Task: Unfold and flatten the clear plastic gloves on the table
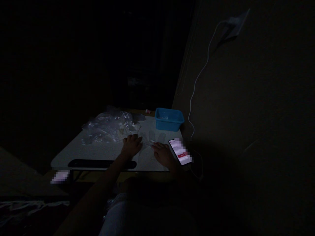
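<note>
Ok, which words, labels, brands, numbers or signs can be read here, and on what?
No text is readable.
Lit rectangular smartphone: screen marks too blurred to read, partly pixelated.
Small pink and white cylinder: too small to tell whether anything is printed.

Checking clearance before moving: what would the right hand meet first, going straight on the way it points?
The right hand would probably first meet the clear plastic at its fingers; contact and depth are hard to judge in this dim light.
</note>
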The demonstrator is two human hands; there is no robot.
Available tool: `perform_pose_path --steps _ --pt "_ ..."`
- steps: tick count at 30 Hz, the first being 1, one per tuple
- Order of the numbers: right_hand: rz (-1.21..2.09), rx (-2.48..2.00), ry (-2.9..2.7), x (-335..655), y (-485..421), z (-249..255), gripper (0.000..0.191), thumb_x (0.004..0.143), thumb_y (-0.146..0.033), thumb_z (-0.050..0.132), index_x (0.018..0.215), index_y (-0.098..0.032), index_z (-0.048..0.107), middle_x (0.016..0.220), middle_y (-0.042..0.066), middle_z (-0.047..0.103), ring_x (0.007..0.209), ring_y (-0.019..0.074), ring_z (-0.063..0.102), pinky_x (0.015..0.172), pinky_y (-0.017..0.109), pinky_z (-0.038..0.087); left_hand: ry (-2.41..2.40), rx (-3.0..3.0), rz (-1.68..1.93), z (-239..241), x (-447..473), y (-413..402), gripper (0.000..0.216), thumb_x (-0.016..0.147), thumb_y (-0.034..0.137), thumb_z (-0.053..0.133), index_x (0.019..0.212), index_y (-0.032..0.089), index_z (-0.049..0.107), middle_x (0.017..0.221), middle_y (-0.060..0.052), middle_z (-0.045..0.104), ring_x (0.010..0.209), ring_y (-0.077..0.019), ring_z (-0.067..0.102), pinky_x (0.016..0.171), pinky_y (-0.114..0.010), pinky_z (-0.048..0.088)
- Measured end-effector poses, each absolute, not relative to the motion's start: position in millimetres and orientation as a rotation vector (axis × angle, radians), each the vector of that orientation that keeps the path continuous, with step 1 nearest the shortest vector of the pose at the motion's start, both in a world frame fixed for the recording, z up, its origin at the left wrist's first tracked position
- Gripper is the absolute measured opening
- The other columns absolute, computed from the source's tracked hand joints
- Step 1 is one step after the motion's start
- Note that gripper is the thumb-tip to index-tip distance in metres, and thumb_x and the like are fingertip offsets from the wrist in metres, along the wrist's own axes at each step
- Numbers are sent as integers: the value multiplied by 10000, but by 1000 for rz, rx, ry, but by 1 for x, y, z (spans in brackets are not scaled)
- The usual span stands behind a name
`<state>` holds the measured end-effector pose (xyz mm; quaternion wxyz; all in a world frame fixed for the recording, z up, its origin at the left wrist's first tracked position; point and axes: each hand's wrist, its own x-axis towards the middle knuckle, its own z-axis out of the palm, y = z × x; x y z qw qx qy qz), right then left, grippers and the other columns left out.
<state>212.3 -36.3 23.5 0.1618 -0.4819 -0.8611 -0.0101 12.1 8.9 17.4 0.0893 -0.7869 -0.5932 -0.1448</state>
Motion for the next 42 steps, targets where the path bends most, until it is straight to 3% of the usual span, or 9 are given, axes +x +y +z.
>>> perform_pose_path --steps 42 --pt "-7 -1365 -2453 212 -36 24 405 804 -172 381 1187 -248 486 1292 16 469 1184 157 383 923 353 294 -1798 -2326 -410 20 14 6 428 813 429 348 1198 283 467 1218 -83 462 1046 -303 377 801 -462 306"
